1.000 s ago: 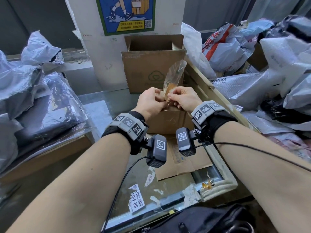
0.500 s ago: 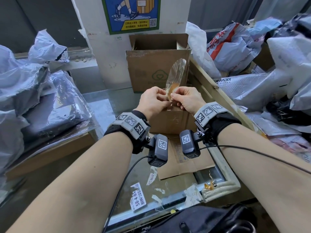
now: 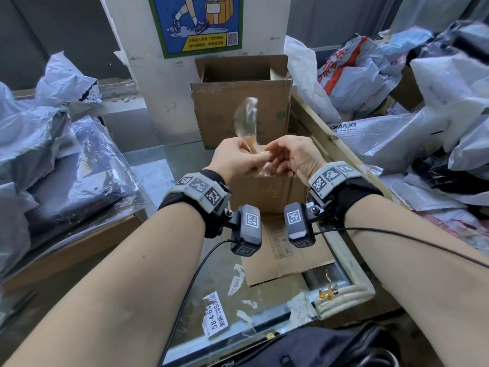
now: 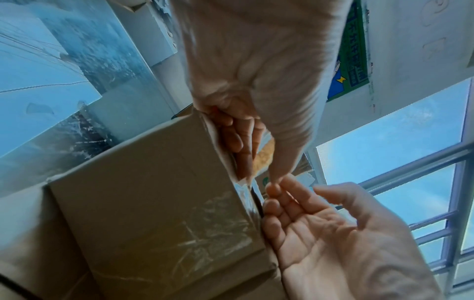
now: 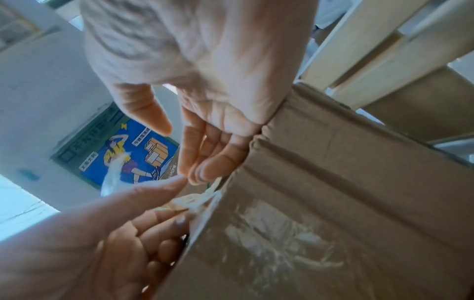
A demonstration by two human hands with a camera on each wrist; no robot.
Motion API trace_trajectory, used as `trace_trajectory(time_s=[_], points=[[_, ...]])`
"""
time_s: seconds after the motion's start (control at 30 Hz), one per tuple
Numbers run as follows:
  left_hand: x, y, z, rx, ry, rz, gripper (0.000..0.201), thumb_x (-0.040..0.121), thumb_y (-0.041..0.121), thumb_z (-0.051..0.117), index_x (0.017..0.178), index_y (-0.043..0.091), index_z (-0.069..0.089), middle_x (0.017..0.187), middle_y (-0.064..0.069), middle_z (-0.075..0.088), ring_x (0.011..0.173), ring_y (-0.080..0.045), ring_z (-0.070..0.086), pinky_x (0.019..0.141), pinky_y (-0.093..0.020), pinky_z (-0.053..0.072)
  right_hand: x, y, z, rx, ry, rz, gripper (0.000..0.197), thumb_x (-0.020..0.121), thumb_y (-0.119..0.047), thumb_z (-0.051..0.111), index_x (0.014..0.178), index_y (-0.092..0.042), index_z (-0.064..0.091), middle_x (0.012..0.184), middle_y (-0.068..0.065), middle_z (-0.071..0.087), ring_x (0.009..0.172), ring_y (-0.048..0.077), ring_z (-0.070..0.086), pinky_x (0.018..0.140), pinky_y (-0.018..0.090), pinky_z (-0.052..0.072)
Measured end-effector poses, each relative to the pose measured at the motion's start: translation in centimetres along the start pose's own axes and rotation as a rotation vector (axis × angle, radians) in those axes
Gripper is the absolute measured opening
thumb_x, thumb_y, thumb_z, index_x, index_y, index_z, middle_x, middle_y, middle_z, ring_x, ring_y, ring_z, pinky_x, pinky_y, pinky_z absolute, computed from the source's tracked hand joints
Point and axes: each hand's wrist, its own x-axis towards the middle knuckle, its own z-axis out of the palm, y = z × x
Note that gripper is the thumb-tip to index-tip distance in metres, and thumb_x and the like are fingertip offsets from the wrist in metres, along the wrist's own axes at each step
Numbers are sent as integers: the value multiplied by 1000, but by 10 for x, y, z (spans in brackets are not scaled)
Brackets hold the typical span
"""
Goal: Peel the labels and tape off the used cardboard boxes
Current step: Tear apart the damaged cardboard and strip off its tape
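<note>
A small brown cardboard box stands on the glass counter under both hands. A strip of clear tape, brownish at its base, rises from the box's top edge. My left hand pinches the strip's base between thumb and fingers, as the left wrist view shows at the box's edge. My right hand is beside it with palm open and fingers loosely straight, the fingertips just touching the left thumb. More clear tape still covers the box's near face.
A larger open cardboard box stands behind against a white pillar. Flattened cardboard and peeled labels lie on the glass. Grey mailer bags are heaped at left and right past a wooden rail.
Both hands pinched the tape's base before. Now the right hand has let go and opened, and the loose strip has swung slightly left while the left hand keeps its pinch.
</note>
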Motion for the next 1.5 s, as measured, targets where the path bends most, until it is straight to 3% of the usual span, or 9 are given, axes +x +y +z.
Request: trace_trajectory(time_s=[0.13,0.27,0.4,0.53,0.67,0.77,0.97,1.17,1.5], points=[[-1,8,-1,-45,43,-102,25,90,20,52,70,8,60,72,-7,66,75,-27,65,74,-34,55,-4,4,4,-231,106,-75,15,85,-1,52,74,-9,59,68,8,58,47,7,50,44,19,41],[0,4,-6,-32,44,-79,28,96,15,45,87,-1,67,87,-15,68,81,-28,65,78,-40,57,-18,12,16,-810,155,-316,23,81,-25,69,74,-14,49,80,1,49,68,15,47,63,24,38],[-5,5,-6,-104,49,-85,29,101,21,43,101,3,66,99,-17,65,82,-28,64,65,-42,60,-17,12,30,-1109,150,-251,40,82,-47,65,99,-11,57,99,5,38,83,20,47,75,32,41],[-6,7,-7,-185,49,-124,30,102,18,39,107,0,63,93,-14,60,72,-21,61,43,-27,55,-12,8,35,-1112,146,-179,34,85,-47,61,90,-14,56,99,5,36,89,25,52,78,36,44],[-1,8,-6,-226,54,-190,31,101,18,43,106,-4,64,101,-19,65,93,-35,66,74,-47,59,-14,6,33,-1089,120,-163,31,88,-39,59,75,-18,41,102,8,39,88,25,50,82,38,45],[2,8,-5,-242,61,-212,32,100,20,46,108,-4,65,108,-22,66,99,-36,65,86,-49,55,-14,0,30,-1093,72,-160,36,86,-31,62,63,-23,36,102,9,42,86,23,49,84,36,45],[-3,2,-13,-187,-65,-122,18,78,7,78,91,9,67,89,-11,68,86,-26,68,80,-41,59,-12,-4,24,-1049,13,-148,24,83,-22,65,64,-16,54,98,6,44,86,19,50,78,27,40],[-8,0,-12,-126,-8,-52,30,75,-2,76,103,5,69,96,-10,69,86,-16,64,81,-27,54,-8,-6,21,-1020,-37,-134,32,83,-16,63,53,-15,51,87,8,53,81,23,55,68,29,41],[-3,-2,-1,-9,94,-36,12,76,3,73,85,9,69,93,-10,71,91,-23,67,86,-41,56,-6,-1,22,-940,30,-113,33,81,-12,61,51,-11,47,76,9,51,74,20,52,64,34,40]])
